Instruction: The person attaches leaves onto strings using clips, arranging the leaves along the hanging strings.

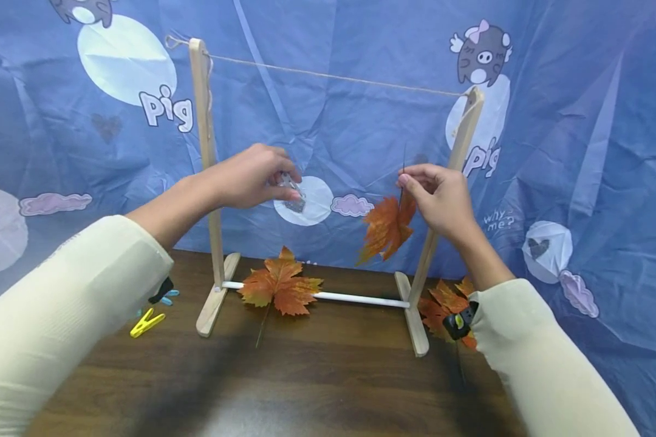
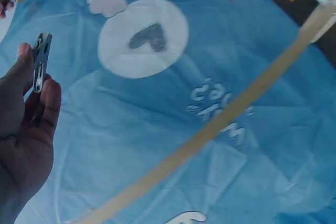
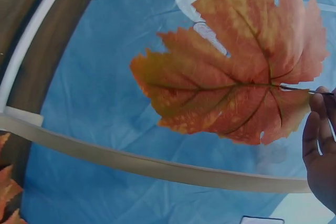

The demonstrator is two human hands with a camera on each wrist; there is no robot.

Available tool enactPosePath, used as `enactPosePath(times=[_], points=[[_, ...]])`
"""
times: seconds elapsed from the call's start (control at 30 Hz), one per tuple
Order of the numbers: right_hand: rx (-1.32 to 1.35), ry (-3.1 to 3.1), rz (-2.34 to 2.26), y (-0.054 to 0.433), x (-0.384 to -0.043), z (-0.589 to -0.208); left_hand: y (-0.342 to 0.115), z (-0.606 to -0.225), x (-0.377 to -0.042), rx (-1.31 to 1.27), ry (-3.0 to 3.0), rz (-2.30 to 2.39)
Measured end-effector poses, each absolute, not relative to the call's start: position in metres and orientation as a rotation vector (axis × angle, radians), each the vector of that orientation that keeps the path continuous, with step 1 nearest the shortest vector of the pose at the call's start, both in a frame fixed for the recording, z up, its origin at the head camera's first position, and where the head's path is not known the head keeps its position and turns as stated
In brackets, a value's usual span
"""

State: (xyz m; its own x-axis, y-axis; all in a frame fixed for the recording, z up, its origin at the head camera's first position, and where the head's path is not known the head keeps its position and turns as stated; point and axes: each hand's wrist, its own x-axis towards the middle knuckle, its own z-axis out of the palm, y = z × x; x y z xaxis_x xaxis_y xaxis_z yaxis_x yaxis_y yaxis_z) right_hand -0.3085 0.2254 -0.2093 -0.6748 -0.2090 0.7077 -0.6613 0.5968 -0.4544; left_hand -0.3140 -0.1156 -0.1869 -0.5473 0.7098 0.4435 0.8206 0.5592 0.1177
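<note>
My left hand (image 1: pixel 259 176) pinches a grey clothespin (image 2: pixel 42 61) between thumb and fingers, in front of the left part of the wooden frame. In the head view the clothespin is partly covered by the fingers. My right hand (image 1: pixel 440 197) pinches the thin dark stem of an orange maple leaf (image 3: pixel 231 82) near the right post. The leaf hangs below the fingers with its stem sticking up. Both hands are below the twine (image 1: pixel 328 76) strung between the tops of the two posts.
A second maple leaf (image 1: pixel 281 284) lies over the frame's white bottom bar (image 1: pixel 361 299). Another leaf (image 1: pixel 448 303) is by the right foot, partly behind my wrist. Yellow (image 1: pixel 147 323) and blue clothespins (image 1: pixel 168 297) lie at left on the brown table (image 1: pixel 306 388). Patterned blue cloth (image 1: pixel 328 133) hangs behind.
</note>
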Motion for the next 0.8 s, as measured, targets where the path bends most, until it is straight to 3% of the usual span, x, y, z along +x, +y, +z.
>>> enactPosePath(times=[0.3,0.8], points=[[0.627,-2.207,0.969,0.219,-0.308,-0.182,-0.080,-0.136,-0.311,-1.072,-2.475,-0.719],[0.521,-2.175,1.016,0.209,-0.307,-0.152,-0.033,-0.082,-0.309,-0.936,-2.309,-1.009]])
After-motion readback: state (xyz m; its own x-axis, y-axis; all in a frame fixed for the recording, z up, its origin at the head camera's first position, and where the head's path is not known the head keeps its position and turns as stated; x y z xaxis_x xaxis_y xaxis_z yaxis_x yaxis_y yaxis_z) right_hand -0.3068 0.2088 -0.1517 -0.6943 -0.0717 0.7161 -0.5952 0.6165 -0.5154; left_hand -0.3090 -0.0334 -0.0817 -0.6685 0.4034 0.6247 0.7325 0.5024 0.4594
